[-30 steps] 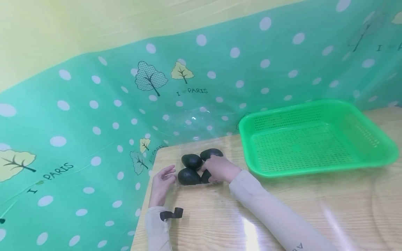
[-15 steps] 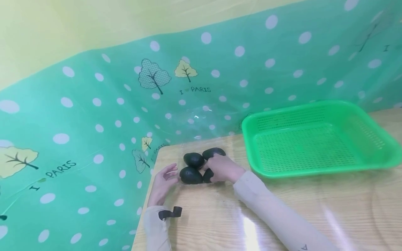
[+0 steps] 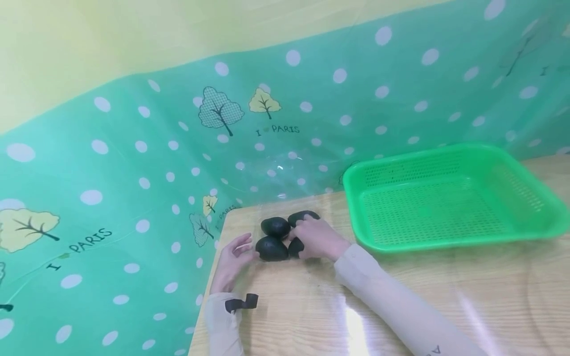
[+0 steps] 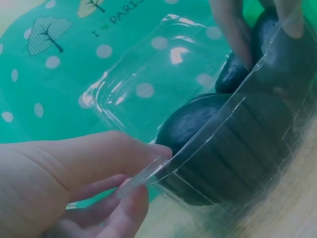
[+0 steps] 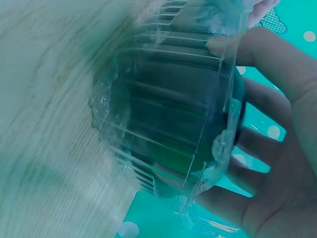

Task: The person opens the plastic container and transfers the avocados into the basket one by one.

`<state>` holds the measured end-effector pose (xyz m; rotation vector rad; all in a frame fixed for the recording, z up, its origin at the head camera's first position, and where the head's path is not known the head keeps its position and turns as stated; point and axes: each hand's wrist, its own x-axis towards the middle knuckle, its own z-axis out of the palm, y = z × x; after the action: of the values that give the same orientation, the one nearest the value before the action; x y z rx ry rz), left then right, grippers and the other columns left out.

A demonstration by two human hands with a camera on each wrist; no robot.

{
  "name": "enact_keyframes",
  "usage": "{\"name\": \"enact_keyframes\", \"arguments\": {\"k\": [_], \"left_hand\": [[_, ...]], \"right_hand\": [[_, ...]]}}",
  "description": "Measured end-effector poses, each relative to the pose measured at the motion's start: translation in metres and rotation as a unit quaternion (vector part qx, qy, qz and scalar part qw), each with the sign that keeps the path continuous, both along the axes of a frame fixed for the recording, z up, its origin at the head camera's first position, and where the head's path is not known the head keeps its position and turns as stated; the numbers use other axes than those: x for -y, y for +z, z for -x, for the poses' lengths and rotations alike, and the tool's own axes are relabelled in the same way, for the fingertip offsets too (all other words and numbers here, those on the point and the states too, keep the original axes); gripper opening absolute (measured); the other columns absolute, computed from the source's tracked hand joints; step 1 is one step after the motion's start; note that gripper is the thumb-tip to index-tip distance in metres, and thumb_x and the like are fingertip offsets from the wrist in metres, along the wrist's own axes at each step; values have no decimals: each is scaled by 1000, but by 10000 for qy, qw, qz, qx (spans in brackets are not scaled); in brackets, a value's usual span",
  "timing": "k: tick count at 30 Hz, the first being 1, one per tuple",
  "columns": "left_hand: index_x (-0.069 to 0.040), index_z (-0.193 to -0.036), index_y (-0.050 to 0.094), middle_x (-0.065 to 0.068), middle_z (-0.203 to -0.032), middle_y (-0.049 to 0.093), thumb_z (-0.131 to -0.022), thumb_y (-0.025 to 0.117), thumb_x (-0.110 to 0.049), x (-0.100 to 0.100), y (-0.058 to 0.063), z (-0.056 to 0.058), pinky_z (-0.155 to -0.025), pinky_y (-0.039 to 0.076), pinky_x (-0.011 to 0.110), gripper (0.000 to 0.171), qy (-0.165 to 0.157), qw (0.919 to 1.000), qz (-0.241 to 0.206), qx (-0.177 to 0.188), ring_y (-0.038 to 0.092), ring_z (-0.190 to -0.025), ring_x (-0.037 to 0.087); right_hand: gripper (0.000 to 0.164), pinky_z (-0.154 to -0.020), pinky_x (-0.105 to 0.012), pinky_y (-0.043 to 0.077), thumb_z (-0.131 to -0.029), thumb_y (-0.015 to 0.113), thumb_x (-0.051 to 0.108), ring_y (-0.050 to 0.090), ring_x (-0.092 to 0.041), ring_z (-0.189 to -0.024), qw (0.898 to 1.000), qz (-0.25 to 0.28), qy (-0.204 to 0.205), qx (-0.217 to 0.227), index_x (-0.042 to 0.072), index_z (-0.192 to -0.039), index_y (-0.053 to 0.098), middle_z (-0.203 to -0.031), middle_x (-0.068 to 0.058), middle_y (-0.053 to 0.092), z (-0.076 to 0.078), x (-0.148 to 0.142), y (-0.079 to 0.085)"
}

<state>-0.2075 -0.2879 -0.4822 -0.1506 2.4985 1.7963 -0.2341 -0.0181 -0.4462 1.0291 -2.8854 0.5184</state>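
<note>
Several dark avocados (image 3: 271,248) sit close together in a clear plastic clamshell box (image 4: 218,126) whose lid (image 4: 126,99) stands raised at the back. At the box's left edge, my left hand (image 3: 232,262) pinches the rim between thumb and finger. My right hand (image 3: 318,238) reaches into the box from the right, its fingers curled round the front right avocado (image 3: 295,247). In the right wrist view the thumb and fingers (image 5: 267,101) go in over the rim around this avocado (image 5: 168,111), seen through the ribbed wall. Part of it is hidden by the hand.
A green plastic basket (image 3: 427,244) with slotted sides stands to the right of the box on the wooden table (image 3: 303,306). Behind and to the left hangs a green dotted cloth (image 3: 147,163). A black strap (image 3: 240,302) is on the left wrist.
The view has shifted slightly. My left hand has come a little closer to the box and touches its rim. My right hand stays at the same avocado with little movement.
</note>
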Motion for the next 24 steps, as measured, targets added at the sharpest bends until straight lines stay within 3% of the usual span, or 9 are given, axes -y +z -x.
{"name": "enact_keyframes", "arguments": {"k": [9,13,17,24], "left_hand": [[-5,-139,55,19,-135,55,-80,72,3,-6,-1,1,-77,56,19,61,263,9994,-218,-59,58,-115,26],[-5,-138,56,19,-134,57,-81,71,5,-4,-1,0,-77,55,18,60,339,9992,-209,-48,57,-114,26],[-5,-138,56,19,-134,57,-80,70,5,-3,-1,0,-77,55,19,60,349,9992,-169,-88,57,-114,27],[-4,-138,55,20,-134,56,-79,70,6,-4,-3,3,-78,56,22,62,306,9994,-111,-130,57,-113,28]], "right_hand": [[53,-84,-45,57,-75,84,31,52,-26,-114,9986,103,17,-514,19,-125,69,-122,-7,63,-3,0,2],[52,-80,-41,57,-76,84,31,51,-25,-112,9976,300,21,-628,19,-125,69,-122,-6,61,-6,0,7],[52,-73,-36,55,-77,83,32,51,-22,-108,9963,500,37,-695,21,-126,69,-119,-3,60,-10,-4,16],[50,-81,-39,58,-77,82,23,50,-25,-112,9916,936,78,-891,15,-124,69,-121,-6,59,-20,-24,39]]}}
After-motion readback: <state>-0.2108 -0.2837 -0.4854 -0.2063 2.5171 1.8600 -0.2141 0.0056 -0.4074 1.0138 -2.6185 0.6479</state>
